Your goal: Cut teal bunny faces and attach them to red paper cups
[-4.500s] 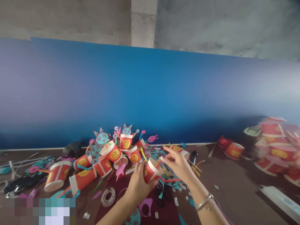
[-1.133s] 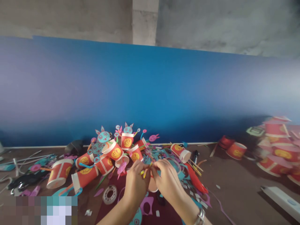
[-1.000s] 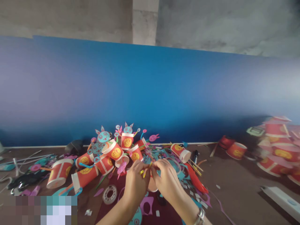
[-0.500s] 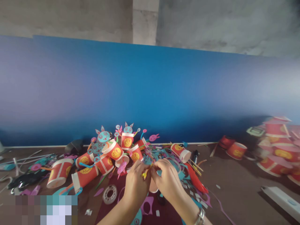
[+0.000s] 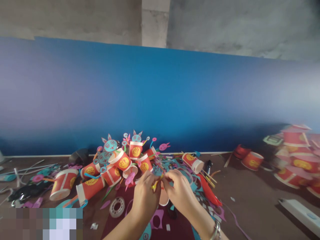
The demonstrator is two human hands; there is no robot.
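At the near middle of the table, pinching a small yellow strip between thumb and fingers of the left hand, with the fingertips of the right hand pressed together at the strip's far end. Between both hands, just below the fingertips, partly hidden by them, near a pale cup base; cannot tell whether held. Around the right wrist, wearing a silver bracelet. Just left of the left wrist, near a white ring-shaped roll. Beyond and to the left, close to a heap of red paper cups with blue rabbit faces among them. To the right, near a shiny red object and, farther off, a tipped red cup beside a black marker. At far right, well apart, before a blurred stack of red cups, with a long white box on the nearer side.
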